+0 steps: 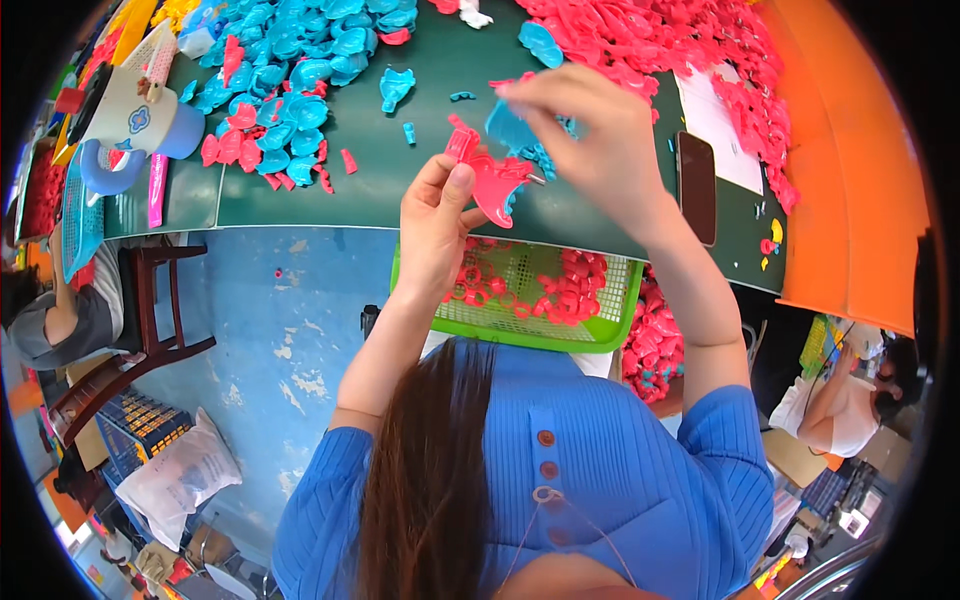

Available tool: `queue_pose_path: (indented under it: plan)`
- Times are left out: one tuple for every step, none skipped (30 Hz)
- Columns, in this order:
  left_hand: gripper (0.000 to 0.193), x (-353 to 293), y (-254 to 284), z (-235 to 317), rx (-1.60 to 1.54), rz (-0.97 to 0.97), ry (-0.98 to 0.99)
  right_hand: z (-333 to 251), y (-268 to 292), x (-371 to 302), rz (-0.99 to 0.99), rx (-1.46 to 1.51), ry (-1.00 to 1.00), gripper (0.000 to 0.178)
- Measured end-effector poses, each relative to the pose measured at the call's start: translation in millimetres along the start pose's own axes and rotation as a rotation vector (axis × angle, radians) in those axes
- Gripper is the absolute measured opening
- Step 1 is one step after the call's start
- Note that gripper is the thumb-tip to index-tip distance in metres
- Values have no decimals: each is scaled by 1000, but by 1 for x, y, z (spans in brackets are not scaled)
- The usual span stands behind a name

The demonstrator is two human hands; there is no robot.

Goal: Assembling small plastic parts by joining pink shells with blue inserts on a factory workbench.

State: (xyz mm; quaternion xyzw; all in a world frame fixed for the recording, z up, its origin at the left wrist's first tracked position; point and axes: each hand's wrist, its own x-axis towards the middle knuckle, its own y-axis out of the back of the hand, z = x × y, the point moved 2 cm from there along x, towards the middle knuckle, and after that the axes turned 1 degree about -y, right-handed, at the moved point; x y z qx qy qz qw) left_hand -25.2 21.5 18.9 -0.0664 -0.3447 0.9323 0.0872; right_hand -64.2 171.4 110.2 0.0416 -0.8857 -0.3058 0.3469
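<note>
My left hand (437, 215) pinches a pink curved plastic part (493, 188) above the table's near edge. A small silvery pin-like bit (537, 180) shows at that part's right side. Just above and to the right, my right hand (605, 140) is raised with its fingers bent together, somewhat blurred. Whatever its fingertips hold, if anything, I cannot make out. Beneath the fingers lie a blue plastic part (512, 128) and a cluster of small blue pieces (541, 160). Another blue part (396, 90) rests on the table beyond my left hand.
Heaps of blue parts (290, 50) and pink parts (650, 35) cover the far side of the green table (300, 205). A phone (696, 188) lies at right, a white-and-blue cup (140, 115) at left. A green basket (570, 340) of pink pieces sits below the edge. Other people work on both sides.
</note>
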Motion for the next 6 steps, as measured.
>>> queue_pose_path:
  plan:
    - [24,0,-4,-2,11,-11,17,-7,2,-11,48,-111,65,17]
    - [23,-1,-7,-4,22,-21,33,-10,4,-20,95,-222,131,18]
    - [23,0,-10,-7,23,-30,41,-11,5,-26,139,-250,148,23]
    - [23,-1,-11,-10,21,-46,51,-12,7,-31,145,-257,140,23]
    - [22,-1,-13,-13,19,-61,59,-13,10,-36,136,-285,145,24]
    - [21,-1,-15,-16,35,-72,78,-14,12,-40,125,-314,150,24]
